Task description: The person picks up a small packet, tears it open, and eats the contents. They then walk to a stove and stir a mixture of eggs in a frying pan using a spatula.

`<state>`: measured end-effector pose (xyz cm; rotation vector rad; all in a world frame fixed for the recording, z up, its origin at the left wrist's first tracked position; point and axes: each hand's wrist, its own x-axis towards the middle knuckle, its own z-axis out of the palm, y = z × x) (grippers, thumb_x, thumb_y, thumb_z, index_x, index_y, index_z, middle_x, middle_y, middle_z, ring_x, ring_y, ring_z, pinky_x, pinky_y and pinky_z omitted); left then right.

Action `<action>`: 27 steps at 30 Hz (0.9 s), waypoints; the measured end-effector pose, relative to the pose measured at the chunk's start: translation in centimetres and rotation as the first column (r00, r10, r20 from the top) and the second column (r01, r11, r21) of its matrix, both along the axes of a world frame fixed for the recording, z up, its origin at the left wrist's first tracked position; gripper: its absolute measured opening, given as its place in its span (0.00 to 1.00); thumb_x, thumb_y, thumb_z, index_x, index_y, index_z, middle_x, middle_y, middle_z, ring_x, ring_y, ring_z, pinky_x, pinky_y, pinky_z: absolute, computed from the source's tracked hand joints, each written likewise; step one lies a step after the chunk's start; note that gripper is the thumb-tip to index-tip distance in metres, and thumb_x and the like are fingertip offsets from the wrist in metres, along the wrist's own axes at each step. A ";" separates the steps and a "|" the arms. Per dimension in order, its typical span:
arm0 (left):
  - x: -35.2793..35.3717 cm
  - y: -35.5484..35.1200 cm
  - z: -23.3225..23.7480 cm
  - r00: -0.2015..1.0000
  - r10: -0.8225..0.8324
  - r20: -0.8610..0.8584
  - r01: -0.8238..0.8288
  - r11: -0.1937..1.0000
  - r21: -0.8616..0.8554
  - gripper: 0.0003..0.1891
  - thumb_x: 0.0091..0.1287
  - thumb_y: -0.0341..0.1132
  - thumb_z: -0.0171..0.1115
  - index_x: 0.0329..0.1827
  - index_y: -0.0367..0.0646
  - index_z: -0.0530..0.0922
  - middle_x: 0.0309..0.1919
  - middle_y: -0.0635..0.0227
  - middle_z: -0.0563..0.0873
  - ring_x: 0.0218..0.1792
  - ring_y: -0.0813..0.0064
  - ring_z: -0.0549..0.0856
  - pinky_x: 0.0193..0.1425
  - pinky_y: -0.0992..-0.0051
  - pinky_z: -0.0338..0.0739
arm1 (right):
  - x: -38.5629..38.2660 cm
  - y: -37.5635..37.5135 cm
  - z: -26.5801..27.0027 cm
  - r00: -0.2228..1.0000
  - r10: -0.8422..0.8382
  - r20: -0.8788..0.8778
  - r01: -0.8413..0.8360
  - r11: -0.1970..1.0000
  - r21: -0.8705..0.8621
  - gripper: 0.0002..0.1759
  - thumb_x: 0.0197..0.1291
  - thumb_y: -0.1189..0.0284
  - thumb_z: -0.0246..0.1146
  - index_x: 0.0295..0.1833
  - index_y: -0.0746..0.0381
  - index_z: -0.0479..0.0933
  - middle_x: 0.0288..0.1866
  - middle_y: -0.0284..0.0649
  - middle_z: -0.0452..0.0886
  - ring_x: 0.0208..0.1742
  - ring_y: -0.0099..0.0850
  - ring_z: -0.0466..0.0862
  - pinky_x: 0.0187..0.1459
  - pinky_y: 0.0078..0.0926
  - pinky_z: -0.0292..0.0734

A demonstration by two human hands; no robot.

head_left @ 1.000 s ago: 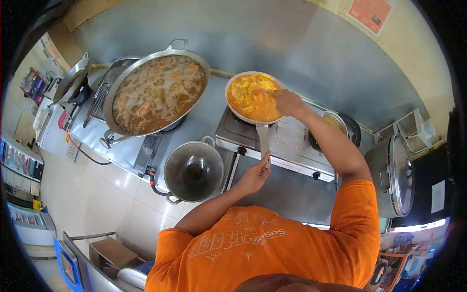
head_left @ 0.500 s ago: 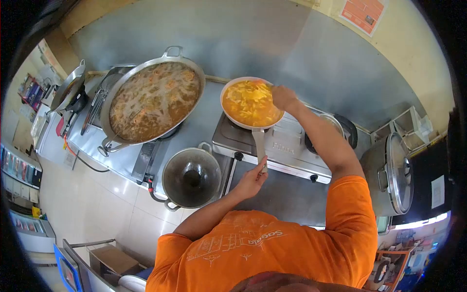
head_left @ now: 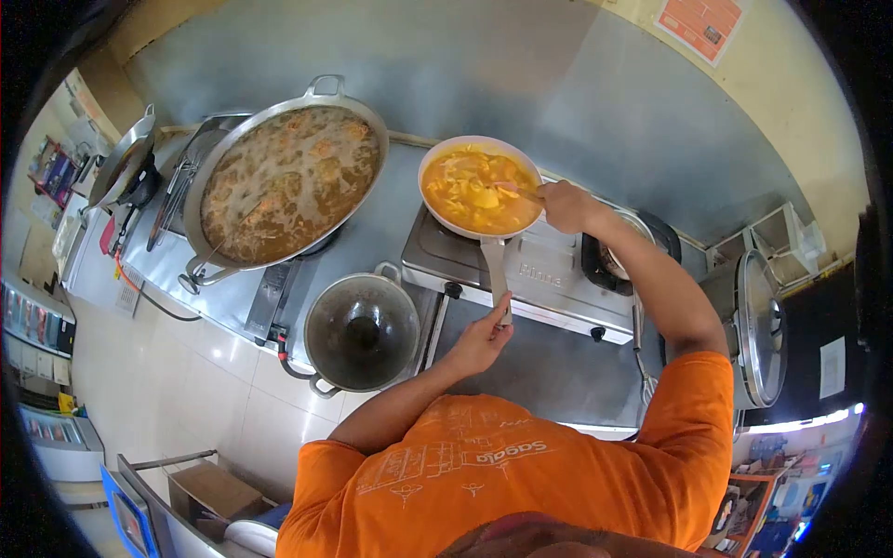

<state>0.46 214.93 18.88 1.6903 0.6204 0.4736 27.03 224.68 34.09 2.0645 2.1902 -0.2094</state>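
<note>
Starting nearest the camera: an orange shirt (head_left: 502, 465) fills the lower frame. The left hand (head_left: 479, 339) reaches forward over the steel counter (head_left: 539, 367). Its thumb and fingertips pinch the free end of the pan handle (head_left: 496, 270), a light hold rather than a full fist. Left of that hand a dark empty wok (head_left: 361, 330) sits apart from it.

Further out, the white frying pan (head_left: 423, 191) stands on the left burner of a tabletop stove (head_left: 549, 274), with its handle pointing back at the person. Yellow food in sauce (head_left: 465, 195) fills it close to the rim. The right hand (head_left: 563, 205) is at the pan's right edge, fingers wrapped shut around a thin utensil (head_left: 516, 191) whose tip dips into the food. The right forearm passes over the second burner, where a small pot (head_left: 623, 246) shows partly.

Furthest left, a large wok (head_left: 284, 181) of bubbling oil sits near the pan, rims not touching.

Judgement on doing the stir well:
- The fingertip pinch gives little resistance to twisting. A fuller hold further up the handle would steady the pan.
- Strokes should be short, running from the wall toward the centre, since the sauce stands high.
- The forearm should stay lifted off the second burner.
- No sauce should splash toward the hot oil.
</note>
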 end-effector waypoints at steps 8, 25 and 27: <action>0.2 0.0 -0.4 1.000 -0.002 0.022 0.001 0.999 0.052 0.35 0.77 0.41 0.55 0.82 0.54 0.50 0.42 0.57 0.86 0.29 0.76 0.79 0.42 0.72 0.80 | -4.5 -4.3 3.9 1.000 0.015 0.016 -0.014 0.996 -0.093 0.21 0.52 0.81 0.55 0.53 0.65 0.78 0.45 0.53 0.83 0.49 0.51 0.83 0.51 0.48 0.79; 0.4 -0.1 -1.0 1.000 -0.023 -0.018 0.024 0.999 0.039 0.35 0.76 0.32 0.53 0.83 0.57 0.48 0.52 0.54 0.85 0.47 0.71 0.85 0.41 0.73 0.84 | -3.7 5.9 -2.9 0.997 -0.035 0.075 0.036 0.999 -0.005 0.21 0.59 0.75 0.56 0.59 0.60 0.78 0.50 0.52 0.84 0.53 0.48 0.85 0.51 0.45 0.82; 0.3 -0.1 -0.6 0.998 -0.030 -0.051 0.031 0.999 0.017 0.36 0.76 0.32 0.53 0.83 0.58 0.48 0.51 0.54 0.85 0.51 0.69 0.86 0.41 0.72 0.84 | -3.6 6.1 -2.1 0.992 -0.075 0.103 0.077 0.997 -0.025 0.20 0.59 0.74 0.56 0.58 0.60 0.79 0.50 0.52 0.85 0.53 0.49 0.85 0.50 0.46 0.82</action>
